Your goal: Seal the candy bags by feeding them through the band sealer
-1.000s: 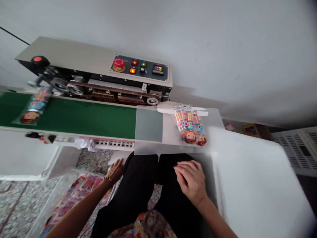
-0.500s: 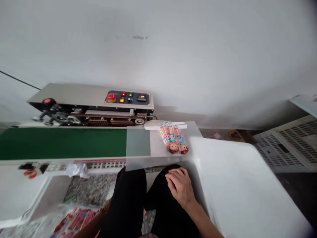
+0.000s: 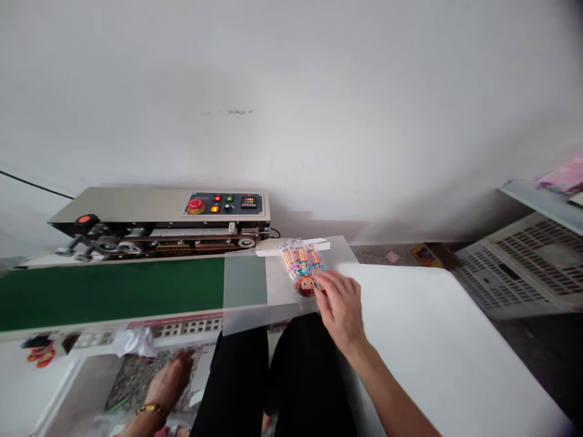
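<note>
Your left hand point(image 3: 168, 381) is blurred at seven o'clock, its grip impossible to tell; at six, clear, pink-and-yellow plastic packets point(image 3: 300, 268) lie on a translucent flat plastic sheet point(image 3: 246, 308); at five, your right hand point(image 3: 341, 309) bends over them, possible pinch unclear.

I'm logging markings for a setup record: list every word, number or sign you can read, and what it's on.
"STICK": packets; any letters after it are unclear.
"1_0": upper row of the display, red; middle digit unclear. The green row below is too blurred.
Stop button, panel labels: too small to read.
Box: print too small.
</note>
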Demonstrator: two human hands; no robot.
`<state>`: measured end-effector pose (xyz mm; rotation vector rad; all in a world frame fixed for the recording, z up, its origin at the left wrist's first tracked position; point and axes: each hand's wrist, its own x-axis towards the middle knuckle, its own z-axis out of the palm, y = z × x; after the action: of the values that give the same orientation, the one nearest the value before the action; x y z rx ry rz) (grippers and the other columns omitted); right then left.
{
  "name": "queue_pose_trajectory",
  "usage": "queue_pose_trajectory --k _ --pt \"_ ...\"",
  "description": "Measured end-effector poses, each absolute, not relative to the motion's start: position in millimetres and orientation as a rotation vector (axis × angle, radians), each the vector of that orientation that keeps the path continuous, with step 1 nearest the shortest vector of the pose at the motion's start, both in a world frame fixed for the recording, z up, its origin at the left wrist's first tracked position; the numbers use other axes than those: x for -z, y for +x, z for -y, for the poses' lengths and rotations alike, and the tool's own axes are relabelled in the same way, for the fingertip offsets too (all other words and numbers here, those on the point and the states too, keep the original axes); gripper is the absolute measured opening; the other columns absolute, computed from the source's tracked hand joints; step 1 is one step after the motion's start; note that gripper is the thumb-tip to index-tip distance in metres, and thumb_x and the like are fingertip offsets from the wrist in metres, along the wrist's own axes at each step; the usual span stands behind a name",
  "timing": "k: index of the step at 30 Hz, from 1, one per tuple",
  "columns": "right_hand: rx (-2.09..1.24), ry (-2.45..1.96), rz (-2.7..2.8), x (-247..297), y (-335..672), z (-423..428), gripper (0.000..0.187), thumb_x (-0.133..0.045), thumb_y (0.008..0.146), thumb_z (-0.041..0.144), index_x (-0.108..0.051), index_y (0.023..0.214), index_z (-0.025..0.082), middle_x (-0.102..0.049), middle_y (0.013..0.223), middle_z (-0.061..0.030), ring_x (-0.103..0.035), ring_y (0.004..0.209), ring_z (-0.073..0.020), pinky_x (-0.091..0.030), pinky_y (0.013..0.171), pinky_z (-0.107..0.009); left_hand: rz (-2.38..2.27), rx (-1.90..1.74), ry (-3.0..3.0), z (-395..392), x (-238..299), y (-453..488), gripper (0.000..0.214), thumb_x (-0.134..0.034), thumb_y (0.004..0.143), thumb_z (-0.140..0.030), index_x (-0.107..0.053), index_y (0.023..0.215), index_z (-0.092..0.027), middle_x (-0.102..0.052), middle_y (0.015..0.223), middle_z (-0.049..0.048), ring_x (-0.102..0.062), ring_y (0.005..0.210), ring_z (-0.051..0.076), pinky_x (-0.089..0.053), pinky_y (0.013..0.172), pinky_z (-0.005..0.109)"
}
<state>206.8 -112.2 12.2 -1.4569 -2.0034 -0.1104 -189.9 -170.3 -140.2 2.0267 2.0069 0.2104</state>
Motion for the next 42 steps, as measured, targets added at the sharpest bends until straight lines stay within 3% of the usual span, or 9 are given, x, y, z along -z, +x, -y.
queue_pose_trajectory --k 2,4,9,15,22,32,37,39,42 --pt "0.179 -1.619 2.174 -14 206 81 0.037 -0.053 0.1 0.017 -0.057 0.137 0.023 -0.057 0.144 -0.0122 -0.042 0.139 -0.0367 -0.028 0.111 -0.066 -2.162 -0.386 1.937 165 131 -204 0.024 -0.045 0.098 -0.03 -0.068 0.098 -0.023 -0.074 0.093 0.0074 -0.073 0.081 0.025 -0.058 0.072 0.037" --pt "0.186 -1.645 2.357 -9 195 57 0.044 -0.058 0.098 0.017 -0.055 0.14 0.025 -0.051 0.15 -0.0105 -0.036 0.143 -0.038 -0.018 0.114 -0.073 -2.297 -0.698 1.881 157 109 -208 0.027 -0.041 0.098 -0.033 -0.066 0.102 -0.023 -0.074 0.094 0.0089 -0.071 0.083 0.028 -0.057 0.073 0.04" --pt "0.148 -1.488 2.534 0 147 38 0.023 -0.058 0.101 0.025 -0.066 0.123 0.027 -0.052 0.148 -0.0082 -0.038 0.141 -0.0343 -0.013 0.118 -0.072 -2.015 -1.189 2.168 132 41 -151 0.024 -0.05 0.098 -0.032 -0.062 0.116 -0.02 -0.071 0.105 0.011 -0.065 0.099 0.028 -0.051 0.093 0.046" --pt "0.048 -1.505 2.436 -2 134 39 0.036 -0.043 0.106 0.021 -0.055 0.14 0.025 -0.053 0.148 -0.0108 -0.043 0.138 -0.0304 -0.017 0.118 -0.068 -1.643 -0.96 2.461 73 26 -48 0.035 -0.039 0.101 -0.019 -0.06 0.129 -0.02 -0.065 0.134 0.0127 -0.058 0.127 0.025 -0.045 0.109 0.046" --pt "0.119 -1.6 2.475 2 163 44 0.042 -0.052 0.1 0.017 -0.055 0.141 0.024 -0.051 0.149 -0.0123 -0.04 0.14 -0.0338 -0.017 0.117 -0.068 -1.522 -0.494 2.637 34 41 -28 0.052 -0.047 0.097 -0.022 -0.045 0.148 -0.012 -0.047 0.156 0.0167 -0.044 0.145 0.027 -0.032 0.121 0.051" --pt "0.099 -1.511 2.522 -2 153 31 0.043 -0.057 0.099 0.022 -0.054 0.142 0.021 -0.053 0.147 -0.0141 -0.039 0.141 -0.0335 -0.006 0.119 -0.071 -1.562 -0.407 2.62 37 42 -77 0.053 -0.043 0.098 -0.019 -0.044 0.151 -0.014 -0.045 0.158 0.016 -0.044 0.146 0.027 -0.031 0.122 0.051" --pt "0.023 -1.393 2.586 0 127 20 0.041 -0.057 0.102 0.028 -0.055 0.142 0.02 -0.057 0.143 -0.0133 -0.039 0.141 -0.0319 -0.003 0.12 -0.071 -1.837 -0.425 2.513 40 33 -113 0.047 -0.045 0.096 -0.018 -0.055 0.141 -0.02 -0.057 0.148 0.0143 -0.049 0.141 0.033 -0.023 0.121 0.067" --pt "0.0 -1.385 2.583 -1 122 19 0.04 -0.057 0.102 0.029 -0.056 0.141 0.021 -0.057 0.143 -0.0129 -0.04 0.14 -0.0317 -0.004 0.12 -0.071 -1.821 -0.505 2.534 41 29 -104 0.043 -0.043 0.097 -0.017 -0.059 0.137 -0.018 -0.061 0.144 0.0151 -0.051 0.139 0.031 -0.023 0.123 0.064" --pt "-0.006 -1.455 2.546 -5 129 20 0.037 -0.052 0.104 0.026 -0.057 0.14 0.022 -0.056 0.145 -0.0122 -0.041 0.14 -0.0315 -0.007 0.12 -0.071 -1.542 -0.55 2.643 37 30 -67 0.045 -0.039 0.099 -0.016 -0.054 0.141 -0.013 -0.055 0.149 0.016 -0.046 0.144 0.024 -0.03 0.124 0.048"
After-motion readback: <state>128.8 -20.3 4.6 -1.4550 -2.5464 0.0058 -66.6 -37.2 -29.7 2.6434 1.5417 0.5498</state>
